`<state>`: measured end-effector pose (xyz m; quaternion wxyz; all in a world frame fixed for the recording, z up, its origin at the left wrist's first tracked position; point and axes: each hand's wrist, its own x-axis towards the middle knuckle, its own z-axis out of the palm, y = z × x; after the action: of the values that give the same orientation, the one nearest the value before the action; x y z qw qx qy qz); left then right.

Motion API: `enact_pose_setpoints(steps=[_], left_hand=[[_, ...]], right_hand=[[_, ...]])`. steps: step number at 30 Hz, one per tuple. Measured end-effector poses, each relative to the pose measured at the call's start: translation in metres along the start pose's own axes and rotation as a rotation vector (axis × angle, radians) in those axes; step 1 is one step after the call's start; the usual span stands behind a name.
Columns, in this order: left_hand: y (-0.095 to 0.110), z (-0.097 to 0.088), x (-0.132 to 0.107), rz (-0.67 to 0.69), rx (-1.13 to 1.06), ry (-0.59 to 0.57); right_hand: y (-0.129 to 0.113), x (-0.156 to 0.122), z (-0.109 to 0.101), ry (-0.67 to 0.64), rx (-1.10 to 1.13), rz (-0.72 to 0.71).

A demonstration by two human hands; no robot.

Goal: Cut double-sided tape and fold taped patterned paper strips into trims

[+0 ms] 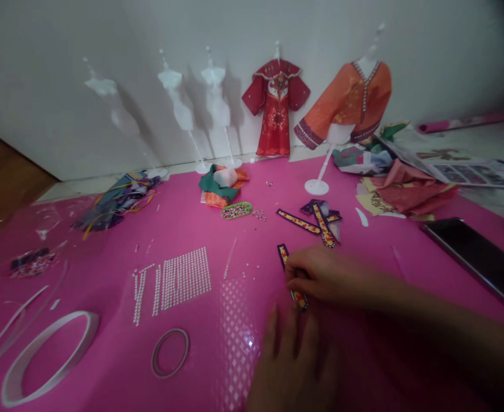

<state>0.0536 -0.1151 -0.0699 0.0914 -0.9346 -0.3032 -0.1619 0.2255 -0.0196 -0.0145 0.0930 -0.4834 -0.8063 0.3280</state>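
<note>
Left hand (292,360) nearest, flat on pink tabletop (106,274), fingers loosely apart, holding nothing. Right hand (321,277) just beyond, fingers pinched on patterned strip (283,253) lying on tabletop. Farther: spare strips (316,220), then red robe (276,109) at the wall.

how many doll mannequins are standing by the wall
5: three bare white ones on the left, one wearing the red robe at centre, one wearing the orange jacket further right. None looks hidden.
</note>
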Motion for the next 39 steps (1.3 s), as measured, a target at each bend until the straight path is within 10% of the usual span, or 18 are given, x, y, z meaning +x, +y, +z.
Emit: enact_pose_setpoints(steps=[39], left_hand=[[0.0024,0.0002,-0.0013,0.003,0.01,-0.009]], right_hand=[[0.0029,0.0016,0.0038,0.002,-0.038,0.002]])
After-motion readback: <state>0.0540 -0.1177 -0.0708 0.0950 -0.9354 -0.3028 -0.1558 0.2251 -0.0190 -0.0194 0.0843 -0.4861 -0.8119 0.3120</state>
